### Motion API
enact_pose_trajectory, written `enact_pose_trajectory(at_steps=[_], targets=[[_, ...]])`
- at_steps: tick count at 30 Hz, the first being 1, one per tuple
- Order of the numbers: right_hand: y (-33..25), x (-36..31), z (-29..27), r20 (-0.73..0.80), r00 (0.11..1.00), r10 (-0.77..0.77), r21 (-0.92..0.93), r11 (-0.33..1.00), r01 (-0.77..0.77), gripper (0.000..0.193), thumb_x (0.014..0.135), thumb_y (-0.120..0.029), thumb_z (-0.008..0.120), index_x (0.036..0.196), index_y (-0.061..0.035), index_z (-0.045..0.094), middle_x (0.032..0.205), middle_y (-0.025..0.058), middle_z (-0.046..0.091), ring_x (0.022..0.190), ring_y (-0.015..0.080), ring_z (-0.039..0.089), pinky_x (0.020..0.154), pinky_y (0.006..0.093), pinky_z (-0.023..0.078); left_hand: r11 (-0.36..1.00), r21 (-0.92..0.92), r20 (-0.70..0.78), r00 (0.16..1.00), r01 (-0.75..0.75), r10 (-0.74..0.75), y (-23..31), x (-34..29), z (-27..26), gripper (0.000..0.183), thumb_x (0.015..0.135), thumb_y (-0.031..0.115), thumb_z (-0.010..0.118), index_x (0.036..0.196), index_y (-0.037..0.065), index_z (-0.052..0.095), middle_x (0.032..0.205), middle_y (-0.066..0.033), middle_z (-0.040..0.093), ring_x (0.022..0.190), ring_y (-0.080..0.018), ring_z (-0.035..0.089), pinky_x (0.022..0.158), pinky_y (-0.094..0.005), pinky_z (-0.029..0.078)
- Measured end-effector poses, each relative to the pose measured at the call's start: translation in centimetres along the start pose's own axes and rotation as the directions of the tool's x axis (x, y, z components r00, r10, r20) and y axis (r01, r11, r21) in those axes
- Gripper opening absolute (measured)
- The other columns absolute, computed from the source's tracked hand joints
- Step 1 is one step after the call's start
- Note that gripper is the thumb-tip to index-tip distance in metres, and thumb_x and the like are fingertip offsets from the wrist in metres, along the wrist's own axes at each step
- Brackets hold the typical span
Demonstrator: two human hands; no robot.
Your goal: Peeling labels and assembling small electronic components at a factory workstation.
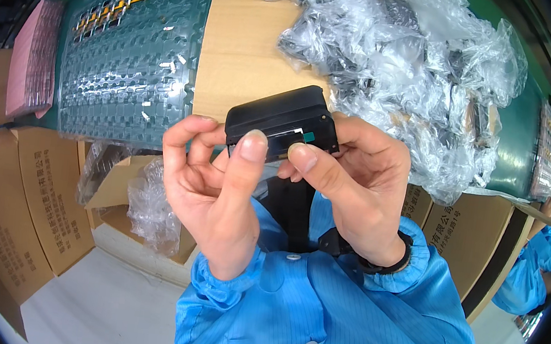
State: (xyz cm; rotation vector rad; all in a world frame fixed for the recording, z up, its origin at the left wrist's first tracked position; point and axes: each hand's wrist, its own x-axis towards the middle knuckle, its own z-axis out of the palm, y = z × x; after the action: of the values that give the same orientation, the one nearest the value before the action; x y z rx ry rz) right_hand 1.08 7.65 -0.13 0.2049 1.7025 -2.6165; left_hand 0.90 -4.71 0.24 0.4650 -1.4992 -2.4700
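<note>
Casing (281,120), black – left hand (213,182) pinching left end | right hand (363,185) pinching right | messy plastic heap (403,64) far right

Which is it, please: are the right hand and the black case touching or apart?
Touching. The head view shows it: the right hand has its thumb pressed on the front of the black case, just below the green patch.
</note>
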Motion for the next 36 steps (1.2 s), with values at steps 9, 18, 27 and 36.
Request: enact_pose_trajectory(at_steps=[9,18,27,36], targets=[[0.2,0.6,0.8,-0.026,1.0,-0.017,0.162,0.987,0.021,0.009,0.089,0.0,0.071,0.09,0.0077,0.066,0.08,0.0068,0.069,0.071,0.0078,0.063,0.061,0.0221,0.051,0.989,0.058,0.072,0.989,-0.137,0.133,-0.1,-0.2,0.3,0.031,0.09,-0.005,0.063,0.117,0.001,0.048,0.101,-0.0105,0.06,0.093,-0.0146,0.059,0.085,-0.0295,0.047],[1.3,0.7,1.9,-0.168,0.982,-0.089,0.01,0.996,0.092,0.014,0.093,-0.008,0.069,0.092,0.0048,0.064,0.076,0.0061,0.067,0.064,0.009,0.063,0.055,0.0222,0.049,0.996,0.045,0.04,0.996,-0.083,0.081,-0.3,0.0,1.1,0.041,0.085,-0.007,0.07,0.116,0.003,0.046,0.098,-0.0094,0.061,0.089,-0.0146,0.061,0.079,-0.0288,0.049],[0.1,0.8,1.3,-0.152,0.985,0.077,0.222,0.974,-0.042,0.015,0.095,-0.009,0.067,0.087,0.0037,0.063,0.079,0.0148,0.072,0.057,0.0121,0.063,0.05,0.0243,0.049,0.992,-0.062,0.134,0.986,0.111,-0.102,0.4,0.5,-0.4,0.026,0.097,0.02,0.058,0.114,0.003,0.049,0.097,-0.012,0.065,0.086,-0.0203,0.066,0.077,-0.0337,0.054],[0.3,0.2,1.7,-0.153,0.987,0.042,0.161,0.987,-0.018,0.016,0.094,-0.008,0.067,0.085,0.0039,0.062,0.078,0.0152,0.071,0.056,0.0114,0.063,0.049,0.0239,0.049,0.983,-0.075,0.113,0.981,0.167,-0.158,0.3,0.5,-0.6,0.029,0.092,0.015,0.063,0.115,0.006,0.049,0.098,-0.0122,0.065,0.085,-0.0204,0.065,0.076,-0.0329,0.05]])
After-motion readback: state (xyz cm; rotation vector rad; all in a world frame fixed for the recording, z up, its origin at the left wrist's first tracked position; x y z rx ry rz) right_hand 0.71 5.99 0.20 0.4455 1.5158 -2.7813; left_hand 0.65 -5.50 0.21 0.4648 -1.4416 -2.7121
